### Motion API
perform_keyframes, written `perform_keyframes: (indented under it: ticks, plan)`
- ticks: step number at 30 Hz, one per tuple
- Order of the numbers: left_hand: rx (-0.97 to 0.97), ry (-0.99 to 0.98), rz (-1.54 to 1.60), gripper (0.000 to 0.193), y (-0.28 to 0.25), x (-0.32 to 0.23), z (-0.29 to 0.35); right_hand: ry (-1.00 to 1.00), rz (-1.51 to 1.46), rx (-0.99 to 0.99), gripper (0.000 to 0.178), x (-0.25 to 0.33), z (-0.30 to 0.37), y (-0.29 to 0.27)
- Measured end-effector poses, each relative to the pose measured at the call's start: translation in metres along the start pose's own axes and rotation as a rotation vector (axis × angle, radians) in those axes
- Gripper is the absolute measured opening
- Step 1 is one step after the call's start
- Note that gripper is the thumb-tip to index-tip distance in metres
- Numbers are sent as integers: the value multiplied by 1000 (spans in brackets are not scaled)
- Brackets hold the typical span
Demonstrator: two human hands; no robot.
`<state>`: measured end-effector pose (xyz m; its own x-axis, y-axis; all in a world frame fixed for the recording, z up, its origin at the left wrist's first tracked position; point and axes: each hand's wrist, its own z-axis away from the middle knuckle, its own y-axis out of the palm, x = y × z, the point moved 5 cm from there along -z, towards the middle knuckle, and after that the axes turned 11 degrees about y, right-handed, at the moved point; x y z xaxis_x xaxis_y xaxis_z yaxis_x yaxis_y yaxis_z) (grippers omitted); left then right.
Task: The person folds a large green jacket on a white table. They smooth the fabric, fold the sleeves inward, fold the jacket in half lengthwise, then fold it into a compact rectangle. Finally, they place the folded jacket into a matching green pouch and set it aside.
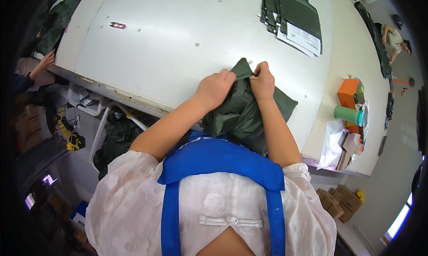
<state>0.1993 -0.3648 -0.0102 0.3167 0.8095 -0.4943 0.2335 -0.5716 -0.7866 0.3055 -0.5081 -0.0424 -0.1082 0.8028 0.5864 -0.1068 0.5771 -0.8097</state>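
A crumpled piece of dark green fabric (236,106) lies at the near edge of the white table and hangs over it towards my blue apron. My left hand (216,89) is closed on its upper left edge. On the other side of a raised corner, my right hand (263,81) pinches the same fabric between thumb and fingers. A small white tag pokes out between the hands. One flat corner of the fabric spreads to the right, under my right forearm.
Folded dark green pieces with printed sheets (303,37) lie at the far right. Small red thread snips (117,25) rest at the far left. An orange box (349,93) and a green bottle (347,115) stand right. Another person's hand (44,62) touches fabric at the left.
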Motion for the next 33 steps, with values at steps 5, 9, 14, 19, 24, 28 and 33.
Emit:
perform_keyframes:
  ticks: [5,9,14,19,24,28,33]
  plan:
    - [133,-383,106,12,8,25,30,68,-79,233,33,4,0,-3]
    - [193,-463,229,15,18,38,36,-468,-132,57,59,35,67,-47]
    - [206,-398,253,14,27,33,-9,-558,1,135,77,54,142,-46]
    - [276,-363,231,25,24,34,-21,-422,-100,-65,43,37,113,-40]
    - [544,-687,494,30,27,39,15,-279,-284,-153,28,10,96,-40]
    - [590,-1064,1051,27,42,27,47,-333,-241,-20,50,15,101,-38]
    - [427,-904,1166,33,32,2,38,-513,-42,7,76,34,127,-42]
